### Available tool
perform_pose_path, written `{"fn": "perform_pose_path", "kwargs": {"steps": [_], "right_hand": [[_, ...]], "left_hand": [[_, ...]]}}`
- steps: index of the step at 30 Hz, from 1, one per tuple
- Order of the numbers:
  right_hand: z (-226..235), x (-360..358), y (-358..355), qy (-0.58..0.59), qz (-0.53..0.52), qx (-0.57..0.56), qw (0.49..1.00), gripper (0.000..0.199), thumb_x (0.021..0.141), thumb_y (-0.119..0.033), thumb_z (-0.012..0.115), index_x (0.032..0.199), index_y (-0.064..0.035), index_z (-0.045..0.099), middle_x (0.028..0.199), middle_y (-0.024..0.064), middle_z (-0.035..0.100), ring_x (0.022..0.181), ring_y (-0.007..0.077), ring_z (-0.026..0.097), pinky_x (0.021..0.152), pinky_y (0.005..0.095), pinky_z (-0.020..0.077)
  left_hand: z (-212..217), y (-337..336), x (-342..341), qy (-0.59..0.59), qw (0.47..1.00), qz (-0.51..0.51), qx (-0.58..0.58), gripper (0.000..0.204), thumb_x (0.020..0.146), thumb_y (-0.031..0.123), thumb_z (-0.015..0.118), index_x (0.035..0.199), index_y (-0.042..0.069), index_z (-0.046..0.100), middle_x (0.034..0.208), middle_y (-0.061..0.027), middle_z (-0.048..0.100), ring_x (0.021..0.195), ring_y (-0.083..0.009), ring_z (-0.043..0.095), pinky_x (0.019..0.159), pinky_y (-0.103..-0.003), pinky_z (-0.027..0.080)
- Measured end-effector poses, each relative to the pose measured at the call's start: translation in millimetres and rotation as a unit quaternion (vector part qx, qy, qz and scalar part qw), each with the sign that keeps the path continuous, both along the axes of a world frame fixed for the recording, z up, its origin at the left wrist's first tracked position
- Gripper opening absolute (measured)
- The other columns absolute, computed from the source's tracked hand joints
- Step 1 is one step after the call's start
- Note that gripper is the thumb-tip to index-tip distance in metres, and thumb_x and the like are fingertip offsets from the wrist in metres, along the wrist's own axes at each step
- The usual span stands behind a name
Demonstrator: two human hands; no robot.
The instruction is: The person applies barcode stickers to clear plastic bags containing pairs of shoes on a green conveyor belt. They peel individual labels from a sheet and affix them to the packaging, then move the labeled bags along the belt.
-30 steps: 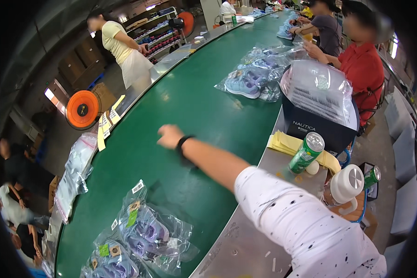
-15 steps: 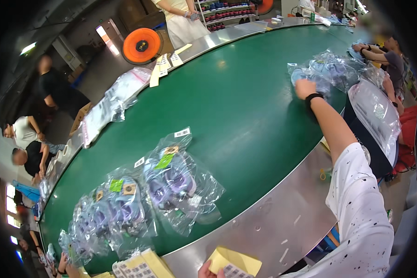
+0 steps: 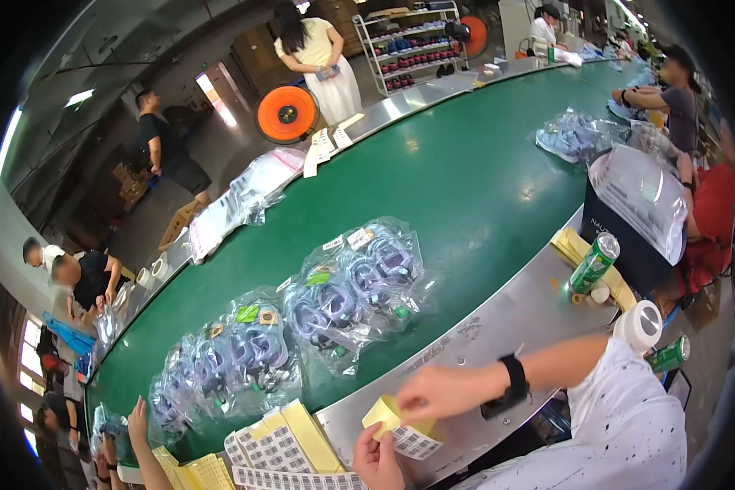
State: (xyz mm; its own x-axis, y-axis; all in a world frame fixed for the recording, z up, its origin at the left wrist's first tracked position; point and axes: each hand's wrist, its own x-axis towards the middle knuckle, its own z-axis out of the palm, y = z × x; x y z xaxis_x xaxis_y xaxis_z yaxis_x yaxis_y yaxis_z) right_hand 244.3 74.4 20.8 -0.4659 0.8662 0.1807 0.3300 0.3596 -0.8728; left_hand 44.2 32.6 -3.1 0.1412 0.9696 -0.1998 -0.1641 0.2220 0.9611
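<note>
My left hand (image 3: 377, 459) pinches a sheet of barcode stickers (image 3: 416, 443) with a curled yellow backing, at the metal table edge. Over the top of that sheet hovers my right hand (image 3: 449, 395), a black band on its wrist and its fingers curled together; what sits between them, if anything, is too small to make out. Beyond my hands, a bagged pair of light blue and purple shoes (image 3: 384, 260) lies on the green belt beside another bagged pair (image 3: 322, 306). Several more bagged shoes (image 3: 220, 359) line up to the left.
More sticker sheets (image 3: 282, 445) lie left of my hands. A green can (image 3: 594, 263) and a white-lidded container (image 3: 639, 325) stand on my right, near a dark box (image 3: 621, 237) topped with clear bags. A co-worker's hand (image 3: 136, 425) shows at lower left. Bagged shoes (image 3: 576, 135) lie farther up the belt.
My right hand has come back from the bagged shoes at the far right to the sticker sheet. Another bagged pair now lies at the right end of the row. The view has shifted.
</note>
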Motion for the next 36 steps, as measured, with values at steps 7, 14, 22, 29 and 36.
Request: {"fn": "perform_pose_path", "kwargs": {"steps": [7, 14, 22, 29, 36], "right_hand": [[-13, -15, -41, 0.097, -0.085, -0.094, 0.987, 0.015, 0.084, -0.015, 0.061, 0.085, 0.0007, 0.061, 0.077, 0.0087, 0.059, 0.067, 0.0203, 0.057, 0.063, 0.0294, 0.0454], [-24, -13, -48, 0.029, -0.124, 0.164, 0.978, 0.009, 0.080, -0.010, 0.063, 0.082, -0.0017, 0.061, 0.082, 0.0062, 0.054, 0.073, 0.0215, 0.055, 0.062, 0.0312, 0.0452], [-37, -18, -48, 0.061, -0.139, 0.150, 0.977, 0.009, 0.077, -0.009, 0.061, 0.078, -0.0014, 0.057, 0.079, 0.0068, 0.050, 0.077, 0.0235, 0.051, 0.065, 0.0335, 0.0438], [-33, -14, -47, -0.032, -0.124, 0.210, 0.969, 0.008, 0.077, -0.005, 0.055, 0.083, -0.0003, 0.051, 0.084, 0.0097, 0.047, 0.078, 0.0270, 0.049, 0.070, 0.0340, 0.0427], [10, 90, 18, 0.281, -0.343, 0.054, 0.895, 0.011, 0.086, -0.008, 0.054, 0.096, -0.0032, 0.053, 0.095, 0.0047, 0.053, 0.090, 0.0141, 0.051, 0.078, 0.0273, 0.0427]], "left_hand": [[17, -9, -3, 0.041, 0.997, -0.048, 0.047, 0.023, 0.088, 0.003, 0.054, 0.110, -0.004, 0.055, 0.097, -0.0065, 0.060, 0.084, -0.0101, 0.056, 0.073, -0.021, 0.044], [22, -11, 10, 0.095, 0.993, -0.044, 0.046, 0.021, 0.088, 0.002, 0.054, 0.108, -0.004, 0.056, 0.091, -0.0057, 0.061, 0.079, -0.0093, 0.055, 0.069, -0.021, 0.044], [10, -8, 8, 0.123, 0.991, -0.035, 0.044, 0.020, 0.088, 0.004, 0.055, 0.107, -0.004, 0.058, 0.088, -0.0054, 0.061, 0.077, -0.0087, 0.055, 0.068, -0.021, 0.044], [14, -3, 13, 0.119, 0.987, -0.102, 0.034, 0.054, 0.084, 0.006, 0.063, 0.130, -0.001, 0.038, 0.092, -0.0027, 0.053, 0.073, -0.0070, 0.047, 0.062, -0.019, 0.041], [-5, 6, 12, 0.196, 0.978, -0.069, 0.030, 0.047, 0.087, 0.006, 0.059, 0.129, -0.003, 0.039, 0.098, -0.0087, 0.056, 0.082, -0.0120, 0.053, 0.070, -0.022, 0.043]]}}
